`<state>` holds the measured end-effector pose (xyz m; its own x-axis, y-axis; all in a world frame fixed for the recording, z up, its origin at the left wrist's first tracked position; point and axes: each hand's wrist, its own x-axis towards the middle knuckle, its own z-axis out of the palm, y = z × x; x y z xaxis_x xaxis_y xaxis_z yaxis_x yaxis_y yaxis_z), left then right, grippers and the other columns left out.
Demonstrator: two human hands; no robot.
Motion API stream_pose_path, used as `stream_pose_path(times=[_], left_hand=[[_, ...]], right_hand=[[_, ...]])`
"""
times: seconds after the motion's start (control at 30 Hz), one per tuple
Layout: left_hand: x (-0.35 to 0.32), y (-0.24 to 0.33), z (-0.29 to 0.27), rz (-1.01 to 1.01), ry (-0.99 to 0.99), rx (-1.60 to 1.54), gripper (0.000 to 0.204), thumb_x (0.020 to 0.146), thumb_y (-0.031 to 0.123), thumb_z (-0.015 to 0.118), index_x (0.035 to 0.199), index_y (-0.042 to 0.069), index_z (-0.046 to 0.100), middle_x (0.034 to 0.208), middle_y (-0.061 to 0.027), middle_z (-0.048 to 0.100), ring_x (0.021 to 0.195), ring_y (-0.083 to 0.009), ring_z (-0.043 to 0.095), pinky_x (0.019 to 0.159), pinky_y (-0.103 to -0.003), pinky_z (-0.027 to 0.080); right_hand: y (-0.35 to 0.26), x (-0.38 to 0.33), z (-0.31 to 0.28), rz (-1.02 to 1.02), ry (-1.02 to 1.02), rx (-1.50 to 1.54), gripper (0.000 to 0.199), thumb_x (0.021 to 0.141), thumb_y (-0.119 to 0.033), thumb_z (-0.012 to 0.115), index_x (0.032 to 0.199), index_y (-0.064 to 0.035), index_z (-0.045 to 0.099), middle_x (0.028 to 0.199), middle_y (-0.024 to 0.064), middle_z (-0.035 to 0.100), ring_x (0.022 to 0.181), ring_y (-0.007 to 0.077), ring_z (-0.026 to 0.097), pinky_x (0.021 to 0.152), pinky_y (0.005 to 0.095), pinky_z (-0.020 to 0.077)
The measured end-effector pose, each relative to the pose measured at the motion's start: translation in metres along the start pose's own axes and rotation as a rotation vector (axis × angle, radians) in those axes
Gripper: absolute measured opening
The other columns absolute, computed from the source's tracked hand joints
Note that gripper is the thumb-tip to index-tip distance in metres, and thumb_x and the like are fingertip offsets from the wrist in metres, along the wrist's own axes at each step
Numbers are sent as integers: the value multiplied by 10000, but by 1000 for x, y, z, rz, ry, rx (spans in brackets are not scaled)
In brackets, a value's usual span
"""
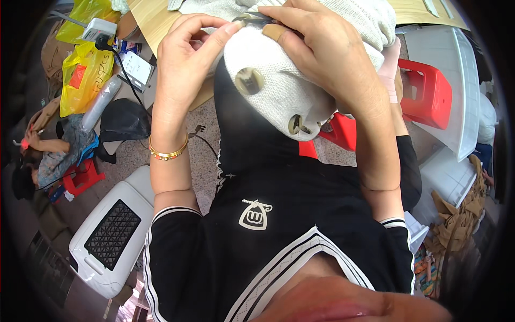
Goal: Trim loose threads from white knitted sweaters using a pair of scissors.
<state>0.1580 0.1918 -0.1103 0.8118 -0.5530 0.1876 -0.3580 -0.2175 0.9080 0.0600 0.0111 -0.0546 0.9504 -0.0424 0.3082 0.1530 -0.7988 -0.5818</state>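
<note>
Overhead, I look down on two bare hands working a cream knitted garment (279, 80) held up close at chest height, above the edge of a pale wooden worktop (155, 21). The left hand (185, 53) pinches with thumb and forefinger, its fingers (225, 31) narrowed onto a small dark metal tool (255, 19), possibly snips or tweezers, at the top edge of the knit. The right hand (316, 51) is draped over the fabric, fingers curled and gripping it so the cloth stays taut; one fingertip wears a tan plaster (274, 32). Two large pale buttons (249, 81) sit on the front of the garment, one mid-panel and one near the lower fold. A gold bangle (168, 153) circles the left wrist. Below lie a white plastic appliance (110, 241) with a black grille, a red stool (429, 91) and yellow bags (83, 75).

I judge the step in hand to be fine trimming or picking at the knit's edge. The next move calls for a steady pinch on the tool while the other hand keeps the cloth stretched.
</note>
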Motion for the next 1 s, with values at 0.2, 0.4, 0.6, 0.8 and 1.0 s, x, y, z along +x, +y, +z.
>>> stream_pose_path(times=[0.2,0.4,0.6,0.8,1.0], left_hand=[[3,-6,0,52,24,-21,161,832,139,713,875,-13,682,890,-3,612,698,-46,514,640,-186,427],[5,-9,-1,38,14,-103,139,886,128,653,934,-2,656,856,7,613,738,-39,530,667,-188,438],[6,-7,-3,-5,-39,-206,161,930,118,604,1015,-16,632,962,-27,638,862,-69,550,801,-200,437],[8,0,-1,40,-24,-287,148,932,107,593,1006,-17,627,1020,-41,632,857,-75,540,807,-211,431],[11,-3,-1,42,-3,-308,171,941,139,580,1013,-10,625,1082,-49,636,850,-67,543,797,-207,423]], right_hand=[[-7,2,-5,-24,13,15,197,822,-104,627,967,27,654,805,162,584,757,336,597,673,378,484],[-5,6,-6,-6,-67,-13,207,824,-111,623,971,31,655,815,156,587,768,328,599,683,375,488],[-5,8,-7,-17,-65,-9,210,827,-107,617,980,32,655,816,153,585,768,320,600,687,372,489],[-5,10,-4,-72,-33,10,225,822,-97,618,1011,19,654,819,139,580,761,309,595,673,367,489],[-3,11,-1,-90,13,3,216,824,-103,619,1006,6,661,816,134,579,753,299,592,677,359,485]])
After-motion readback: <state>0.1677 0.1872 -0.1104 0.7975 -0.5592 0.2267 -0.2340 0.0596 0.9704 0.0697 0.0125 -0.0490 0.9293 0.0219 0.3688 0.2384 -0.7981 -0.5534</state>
